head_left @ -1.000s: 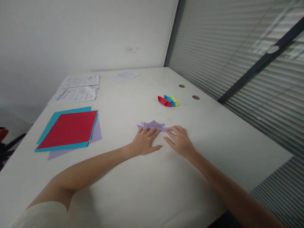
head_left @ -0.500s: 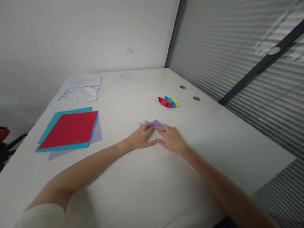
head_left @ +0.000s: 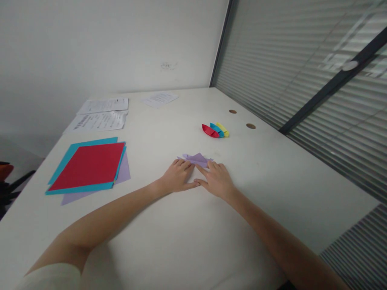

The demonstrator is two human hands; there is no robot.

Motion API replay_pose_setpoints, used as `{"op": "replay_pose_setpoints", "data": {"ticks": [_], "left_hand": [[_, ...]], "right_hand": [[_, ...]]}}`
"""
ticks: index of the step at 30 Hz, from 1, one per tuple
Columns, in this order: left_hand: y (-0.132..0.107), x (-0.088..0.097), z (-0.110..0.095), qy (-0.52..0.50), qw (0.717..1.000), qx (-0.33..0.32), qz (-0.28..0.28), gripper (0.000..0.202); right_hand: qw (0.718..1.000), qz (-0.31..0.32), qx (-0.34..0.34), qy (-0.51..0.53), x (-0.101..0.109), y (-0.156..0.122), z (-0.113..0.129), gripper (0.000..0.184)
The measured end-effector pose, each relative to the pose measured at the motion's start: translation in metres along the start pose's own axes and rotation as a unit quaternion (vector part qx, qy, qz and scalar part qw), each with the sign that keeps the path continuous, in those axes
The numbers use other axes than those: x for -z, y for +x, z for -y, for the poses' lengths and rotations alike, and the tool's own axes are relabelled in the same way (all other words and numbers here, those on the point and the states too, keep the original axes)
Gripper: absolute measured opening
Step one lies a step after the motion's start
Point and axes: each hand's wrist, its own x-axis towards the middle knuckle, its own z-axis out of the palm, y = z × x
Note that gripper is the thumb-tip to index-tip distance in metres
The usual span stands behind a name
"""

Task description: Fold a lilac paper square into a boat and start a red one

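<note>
A folded sheet of purple paper [head_left: 198,159] lies on the white table in front of me, with pointed corners sticking up along its far side. My left hand [head_left: 179,176] rests at its near left edge, fingertips pressing on the paper and thumb stretched inward. At the near right edge is my right hand [head_left: 218,179], its index finger reaching onto the paper and its thumb spread apart. The two thumb tips meet on the near side, off the paper. Both hands are open, pressing rather than gripping. My fingers hide part of the near edge.
Red paper [head_left: 90,165] tops a stack of blue and purple sheets at left. Beyond the hands sit small folded paper pieces: red [head_left: 210,131], blue [head_left: 217,129] and yellow [head_left: 223,129]. Printed pages [head_left: 99,121] lie at back left. Window blinds [head_left: 302,72] border the right side.
My left fingers have flattened and shifted slightly left and toward me along the purple paper's near edge. The right index finger has drawn back a little. The paper stays in place.
</note>
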Motion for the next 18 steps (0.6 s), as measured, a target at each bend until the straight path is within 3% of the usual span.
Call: {"op": "replay_pose_setpoints", "data": {"ticks": [10, 18], "left_hand": [[-0.0007, -0.0015, 0.0008, -0.006, 1.0, -0.008, -0.009, 0.062], [-0.0006, 0.0041, -0.001, 0.007, 1.0, 0.022, -0.004, 0.064]], "right_hand": [[1.0, -0.011, -0.008, 0.003, 0.0006, -0.0018, 0.0027, 0.062], [1.0, -0.001, -0.017, 0.011, 0.0031, -0.0022, -0.0003, 0.063]]}}
